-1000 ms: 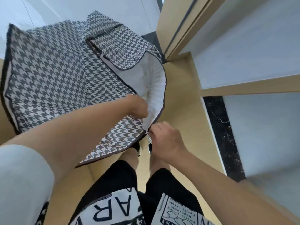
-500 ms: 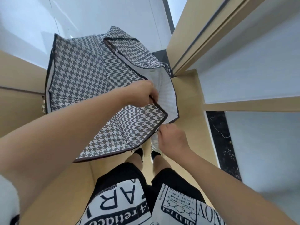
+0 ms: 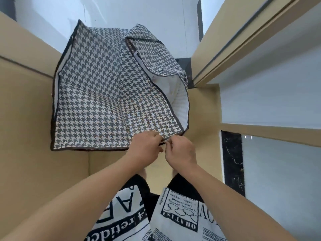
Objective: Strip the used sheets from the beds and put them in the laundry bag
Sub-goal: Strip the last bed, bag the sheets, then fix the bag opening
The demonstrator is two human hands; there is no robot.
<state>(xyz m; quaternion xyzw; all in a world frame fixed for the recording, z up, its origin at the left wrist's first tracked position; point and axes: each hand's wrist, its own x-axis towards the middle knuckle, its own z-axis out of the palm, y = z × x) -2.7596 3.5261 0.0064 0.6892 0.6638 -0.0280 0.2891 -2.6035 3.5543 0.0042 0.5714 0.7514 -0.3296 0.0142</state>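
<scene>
A large houndstooth laundry bag (image 3: 97,94) with dark piping hangs in front of me, its top flap open and the white quilted lining (image 3: 179,100) showing on the right. My left hand (image 3: 145,147) grips the bag's near bottom corner edge. Close beside it, my right hand (image 3: 179,151) pinches the same dark edge where the zipper runs. The two hands nearly touch. No sheets or bed are in view.
A tan wooden floor (image 3: 203,119) lies below, with my legs in printed black-and-white shorts (image 3: 166,211). A tan cabinet side (image 3: 22,119) stands at the left. Wood-trimmed white panels (image 3: 271,94) and a black marble strip (image 3: 231,162) run along the right.
My left hand has dropped from the bag's opening rim to the near corner, next to my right hand. The bag has swung further away and hangs squarer.
</scene>
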